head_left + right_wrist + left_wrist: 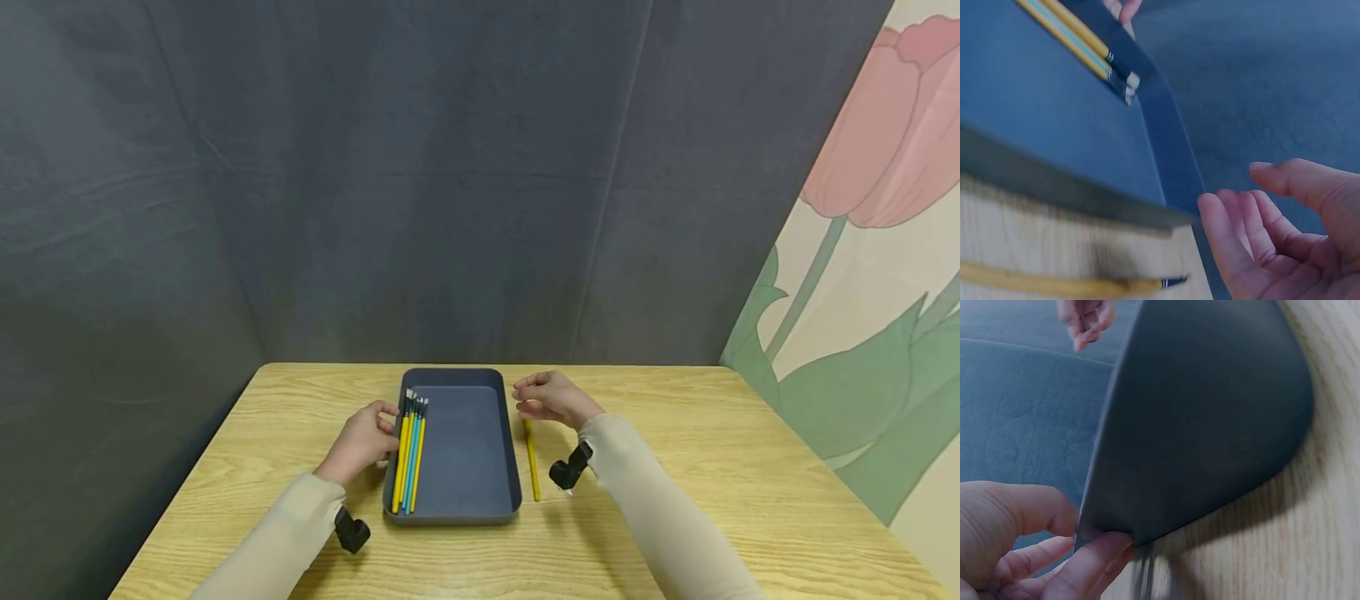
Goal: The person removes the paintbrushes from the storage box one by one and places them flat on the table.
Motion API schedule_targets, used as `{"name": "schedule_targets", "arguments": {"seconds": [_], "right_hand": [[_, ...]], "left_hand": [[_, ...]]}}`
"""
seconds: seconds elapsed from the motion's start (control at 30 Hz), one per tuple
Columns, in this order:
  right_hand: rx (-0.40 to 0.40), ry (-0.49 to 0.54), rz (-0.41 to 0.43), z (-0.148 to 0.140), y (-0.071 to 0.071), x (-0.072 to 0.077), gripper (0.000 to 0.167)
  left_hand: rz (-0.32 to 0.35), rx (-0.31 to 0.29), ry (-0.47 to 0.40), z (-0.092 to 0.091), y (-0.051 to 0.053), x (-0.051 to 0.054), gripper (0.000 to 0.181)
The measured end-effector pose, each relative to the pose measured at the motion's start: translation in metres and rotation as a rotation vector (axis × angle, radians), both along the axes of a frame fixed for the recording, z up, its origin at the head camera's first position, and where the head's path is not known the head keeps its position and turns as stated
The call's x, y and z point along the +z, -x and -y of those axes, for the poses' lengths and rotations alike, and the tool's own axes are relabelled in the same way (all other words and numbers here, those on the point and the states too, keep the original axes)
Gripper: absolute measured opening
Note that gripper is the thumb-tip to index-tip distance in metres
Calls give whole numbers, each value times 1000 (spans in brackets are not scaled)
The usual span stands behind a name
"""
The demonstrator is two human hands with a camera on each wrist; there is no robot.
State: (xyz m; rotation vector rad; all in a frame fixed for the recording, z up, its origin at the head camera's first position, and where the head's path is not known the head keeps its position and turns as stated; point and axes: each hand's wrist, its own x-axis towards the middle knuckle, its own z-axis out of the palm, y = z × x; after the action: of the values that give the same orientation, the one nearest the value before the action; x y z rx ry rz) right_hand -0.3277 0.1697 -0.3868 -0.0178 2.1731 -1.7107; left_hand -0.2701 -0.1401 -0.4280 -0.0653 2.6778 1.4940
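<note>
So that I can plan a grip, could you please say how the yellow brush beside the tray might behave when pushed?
The yellow brush may well roll, since it looks slim and rounded. It is probably light and stiff, being thin and straight in the head view.

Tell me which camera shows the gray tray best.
The head view: it shows the gray tray nearly whole, brushes included. The left wrist view catches only part of its outside; the right wrist view, part of the inside and outside.
</note>
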Motion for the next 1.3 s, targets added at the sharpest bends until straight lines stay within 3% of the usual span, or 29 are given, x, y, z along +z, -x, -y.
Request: {"name": "schedule_targets", "arguments": {"seconds": [0.27, 0.43, 0.97, 1.3], "right_hand": [[75, 84, -36, 26, -8, 11, 32], [86, 56, -23, 47, -11, 14, 23], [148, 15, 18, 99, -18, 5, 25], [128, -25, 56, 120, -12, -11, 30]], "left_hand": [[-2, 0, -10, -1, 0, 2, 50], [-3, 2, -12, 0, 0, 2, 50], [5, 4, -20, 1, 3, -2, 50], [-6, 8, -4, 2, 3, -3, 50]]}}
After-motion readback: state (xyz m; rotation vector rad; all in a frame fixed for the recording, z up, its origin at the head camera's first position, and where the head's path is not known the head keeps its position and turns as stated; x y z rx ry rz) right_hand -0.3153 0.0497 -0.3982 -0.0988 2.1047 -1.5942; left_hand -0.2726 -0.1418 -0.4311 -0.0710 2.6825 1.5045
